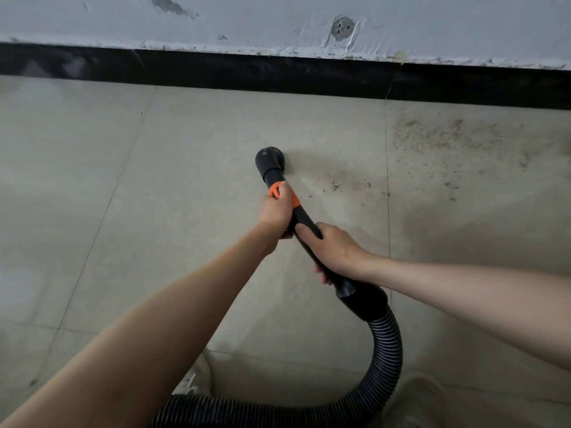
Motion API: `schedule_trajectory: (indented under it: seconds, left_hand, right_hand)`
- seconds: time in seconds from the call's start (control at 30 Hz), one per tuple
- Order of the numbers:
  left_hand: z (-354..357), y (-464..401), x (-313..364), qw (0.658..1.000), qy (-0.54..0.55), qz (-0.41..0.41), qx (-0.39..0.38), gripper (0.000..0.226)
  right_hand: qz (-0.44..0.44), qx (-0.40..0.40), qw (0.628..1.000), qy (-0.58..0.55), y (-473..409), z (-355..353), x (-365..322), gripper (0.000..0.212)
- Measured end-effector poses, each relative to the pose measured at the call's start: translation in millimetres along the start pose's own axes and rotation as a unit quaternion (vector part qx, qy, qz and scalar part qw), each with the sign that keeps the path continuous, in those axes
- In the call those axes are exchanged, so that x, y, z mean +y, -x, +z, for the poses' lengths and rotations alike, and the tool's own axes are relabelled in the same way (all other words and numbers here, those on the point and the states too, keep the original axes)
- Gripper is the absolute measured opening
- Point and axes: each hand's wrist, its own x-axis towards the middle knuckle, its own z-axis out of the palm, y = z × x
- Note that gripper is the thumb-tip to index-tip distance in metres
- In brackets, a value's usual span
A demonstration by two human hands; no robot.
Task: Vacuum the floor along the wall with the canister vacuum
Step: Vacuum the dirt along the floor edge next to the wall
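Both bare forearms reach forward and down, converging toward the middle of the view. The left hand point(276, 213) is the farther one, its arm stretched nearly straight from the lower left; its fingers curl round the vacuum wand point(304, 220), thumb lying up along the orange collar. The right hand point(333, 251) sits nearer the body, arm entering from the right edge, knuckles up, fingers wrapped under the same wand.

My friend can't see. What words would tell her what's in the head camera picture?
Two hands hold a black vacuum wand: the left hand near its orange collar, the right hand lower. Its round nozzle sits on the tiled floor, left of scattered dirt near the black baseboard.
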Motion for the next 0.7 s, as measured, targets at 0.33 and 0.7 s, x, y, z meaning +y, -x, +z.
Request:
schedule_trajectory:
  seconds: [0.33, 0.7]
  left_hand:
    - [-36, 20, -31, 0.96, 0.21, -0.043, 0.18, 0.026]
    - [-106, 21, -56, 0.909, 0.274, -0.081, 0.303, 0.03]
  right_hand:
    - [0.013, -0.182, 0.982, 0.042, -12, 11, -33, 0.05]
    - [-0.048, -0.237, 0.953, 0.18, -38, 72, -76, 0.053]
